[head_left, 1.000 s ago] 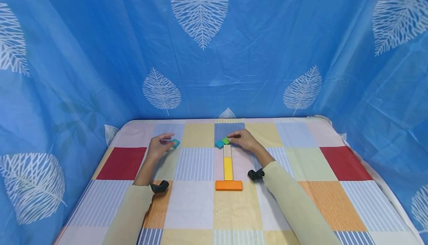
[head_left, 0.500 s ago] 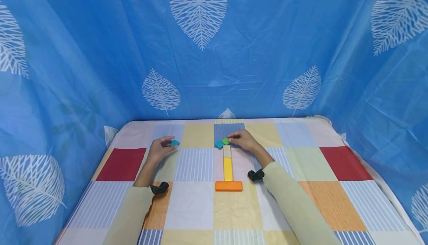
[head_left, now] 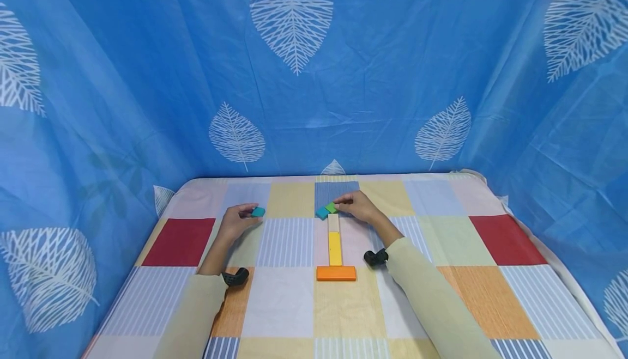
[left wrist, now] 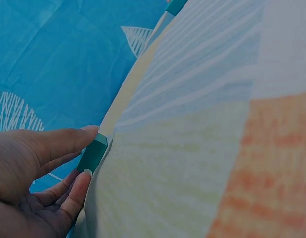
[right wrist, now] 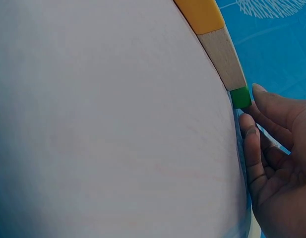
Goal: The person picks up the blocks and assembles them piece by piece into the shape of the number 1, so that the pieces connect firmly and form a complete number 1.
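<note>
My left hand pinches a small teal block between thumb and fingertips, low over the cloth. In the left wrist view the teal block shows edge-on, the fingers above it and the thumb below. My right hand has its thumb and fingertips around the right end of a small green block. To the left of that green block, a blue block lies set at an angle against it. In the right wrist view the green block meets the end of a plain wooden block.
Below the green block, the plain wooden block and a long yellow block run in a column down to an orange block lying crosswise. A patchwork cloth covers the table; blue leaf-print curtains surround its back and sides.
My left hand has turned the teal block in its grip and now holds it by its edges. The right hand stays at the green block, and the laid blocks keep their places.
</note>
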Tool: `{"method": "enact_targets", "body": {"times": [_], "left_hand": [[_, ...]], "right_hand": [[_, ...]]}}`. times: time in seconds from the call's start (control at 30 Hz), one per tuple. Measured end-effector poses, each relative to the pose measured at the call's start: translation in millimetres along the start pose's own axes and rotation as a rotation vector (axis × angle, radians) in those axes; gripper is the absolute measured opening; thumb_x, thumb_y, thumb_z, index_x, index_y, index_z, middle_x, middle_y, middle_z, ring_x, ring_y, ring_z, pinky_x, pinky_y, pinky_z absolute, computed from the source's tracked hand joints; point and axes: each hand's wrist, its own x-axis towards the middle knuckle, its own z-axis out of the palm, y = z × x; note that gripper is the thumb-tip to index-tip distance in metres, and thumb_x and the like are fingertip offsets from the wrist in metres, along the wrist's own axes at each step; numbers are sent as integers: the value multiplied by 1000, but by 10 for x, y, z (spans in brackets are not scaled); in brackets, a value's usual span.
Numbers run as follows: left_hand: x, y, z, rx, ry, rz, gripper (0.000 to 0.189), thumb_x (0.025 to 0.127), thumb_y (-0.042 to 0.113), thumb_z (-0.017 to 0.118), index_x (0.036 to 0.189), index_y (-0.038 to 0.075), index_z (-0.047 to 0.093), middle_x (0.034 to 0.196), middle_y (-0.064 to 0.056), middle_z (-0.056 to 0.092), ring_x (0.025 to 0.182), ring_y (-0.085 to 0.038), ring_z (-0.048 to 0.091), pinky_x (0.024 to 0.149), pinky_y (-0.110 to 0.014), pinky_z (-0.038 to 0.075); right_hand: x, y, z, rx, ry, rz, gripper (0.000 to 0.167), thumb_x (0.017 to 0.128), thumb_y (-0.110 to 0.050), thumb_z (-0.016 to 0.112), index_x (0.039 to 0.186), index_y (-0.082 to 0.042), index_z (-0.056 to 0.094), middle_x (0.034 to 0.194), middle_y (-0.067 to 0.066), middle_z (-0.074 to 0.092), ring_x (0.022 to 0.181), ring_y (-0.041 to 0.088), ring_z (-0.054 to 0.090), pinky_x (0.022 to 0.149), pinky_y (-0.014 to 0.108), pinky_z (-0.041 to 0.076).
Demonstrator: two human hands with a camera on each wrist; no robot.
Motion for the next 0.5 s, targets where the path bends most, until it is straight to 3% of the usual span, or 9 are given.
{"method": "enact_targets", "body": {"times": [0.5], "left_hand": [[11,-31,23,51,16,3,45,90,9,76,132,-3,65,118,-24,65,107,-35,60,83,-34,50]], "right_hand": [[-7,16,-19,-4,-12,-10,29,99,-21,67,121,-4,74,117,11,72,106,24,64,91,39,53]]}}
